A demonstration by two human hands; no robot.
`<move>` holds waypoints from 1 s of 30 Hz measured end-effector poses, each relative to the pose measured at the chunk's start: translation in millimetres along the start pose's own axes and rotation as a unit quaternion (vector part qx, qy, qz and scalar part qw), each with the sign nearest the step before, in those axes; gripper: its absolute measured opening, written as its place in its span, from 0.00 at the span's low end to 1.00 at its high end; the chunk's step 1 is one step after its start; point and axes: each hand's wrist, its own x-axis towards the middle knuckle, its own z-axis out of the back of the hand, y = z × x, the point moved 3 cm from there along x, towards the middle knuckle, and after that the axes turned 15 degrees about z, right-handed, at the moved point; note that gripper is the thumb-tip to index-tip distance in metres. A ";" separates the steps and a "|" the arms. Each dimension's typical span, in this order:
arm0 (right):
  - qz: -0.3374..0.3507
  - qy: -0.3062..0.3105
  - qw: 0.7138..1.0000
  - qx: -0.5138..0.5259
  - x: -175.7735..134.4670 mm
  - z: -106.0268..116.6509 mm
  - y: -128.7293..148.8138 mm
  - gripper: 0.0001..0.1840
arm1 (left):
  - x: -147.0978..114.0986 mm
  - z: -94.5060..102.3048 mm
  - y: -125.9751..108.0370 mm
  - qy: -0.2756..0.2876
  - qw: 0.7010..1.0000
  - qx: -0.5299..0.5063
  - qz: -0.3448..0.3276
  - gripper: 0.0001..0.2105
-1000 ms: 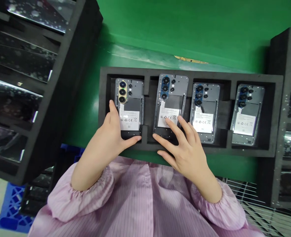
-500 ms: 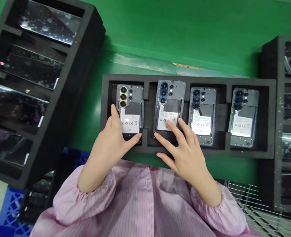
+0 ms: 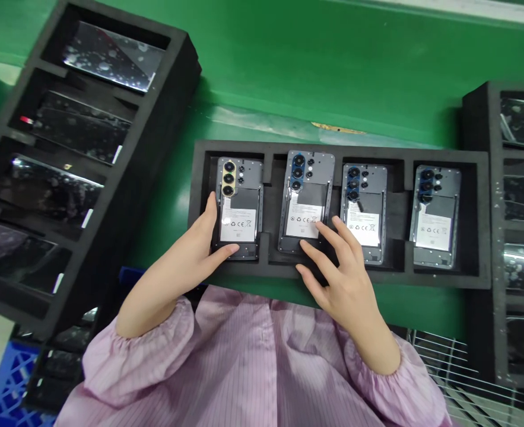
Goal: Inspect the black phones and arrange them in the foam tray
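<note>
A black foam tray lies in front of me with several phones in its compartments, backs up and without covers, white battery labels showing. My left hand is at the leftmost phone, which has a yellow-rimmed camera strip. Its fingers reach along that phone's left edge, and the thumb stretches across the lower end. Over the second phone, whose camera strip is blue, my right hand is open with fingers spread near the lower right corner. Farther right sit a third phone and a fourth phone.
At the left a stack of black foam trays holds dark glossy panels. Another foam tray stack stands at the right edge. Beneath is a green work surface. A blue plastic crate and a wire rack show low down.
The left thumb has moved from the first phone's lower right corner inward over its lower end. My right hand has drawn slightly right across the second phone. The camera view has shifted a little.
</note>
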 end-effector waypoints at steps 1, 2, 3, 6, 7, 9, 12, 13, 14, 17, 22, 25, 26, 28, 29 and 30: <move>0.001 0.003 1.000 -0.002 0.2 -0.4 0.4 0.14 | -0.3 1.9 1.4 0.014 1.000 -0.005 -0.003 0.56; 0.001 0.007 1.000 -0.004 0.5 -0.6 0.8 0.15 | -0.9 3.3 2.4 0.026 1.000 -0.010 -0.005 0.55; 0.000 0.013 1.000 -0.006 0.8 -0.8 0.9 0.15 | -1.6 4.4 3.0 0.034 0.999 -0.013 -0.007 0.53; 0.000 0.033 0.999 -0.007 1.2 -0.6 0.6 0.17 | -2.8 4.8 3.4 0.048 0.999 -0.018 -0.010 0.52; 0.002 0.038 0.999 -0.004 1.3 -0.3 0.2 0.17 | -2.6 3.9 3.3 0.048 0.999 -0.017 -0.009 0.52; 0.007 0.041 0.999 0.003 1.3 0.2 -0.8 0.17 | -1.6 1.3 3.2 0.034 0.999 -0.013 -0.007 0.55; 0.007 0.033 0.999 0.010 2.1 1.1 -1.8 0.15 | 0.4 -3.2 3.1 -0.005 1.000 -0.007 -0.005 0.59; 0.005 0.029 1.000 0.008 2.7 1.6 -1.6 0.15 | 0.9 -4.4 3.1 -0.015 1.000 -0.007 -0.004 0.59; 0.004 0.025 1.000 0.004 3.2 2.2 -1.3 0.14 | 1.1 -5.5 3.0 -0.020 1.000 -0.009 -0.003 0.59; 0.002 0.017 1.000 -0.010 3.8 5.3 0.7 0.15 | 0.7 -6.4 1.9 -0.027 1.000 -0.011 0.006 0.56; -0.020 0.013 1.000 -0.021 -2.8 12.0 2.9 0.15 | -1.2 -7.9 -0.7 -0.019 0.999 -0.010 0.026 0.55; -0.033 0.005 0.999 -0.021 -7.4 14.5 2.9 0.14 | -1.5 -10.4 -1.9 -0.034 0.999 -0.006 0.033 0.58; -0.034 0.000 0.999 -0.020 -8.2 14.9 2.8 0.14 | -1.4 -11.1 -2.2 -0.042 0.999 -0.001 0.033 0.59; -0.027 -0.005 0.999 -0.018 -8.7 14.8 2.8 0.14 | -1.1 -12.4 -2.7 -0.059 0.998 0.005 0.030 0.58; -0.021 -0.004 1.000 -0.016 -8.6 14.3 2.9 0.14 | -0.9 -13.0 -2.7 -0.065 0.997 0.005 0.027 0.57; -0.017 0.001 1.000 -0.014 -8.4 13.6 2.9 0.14 | -0.5 -13.5 -2.4 -0.071 0.997 0.003 0.024 0.56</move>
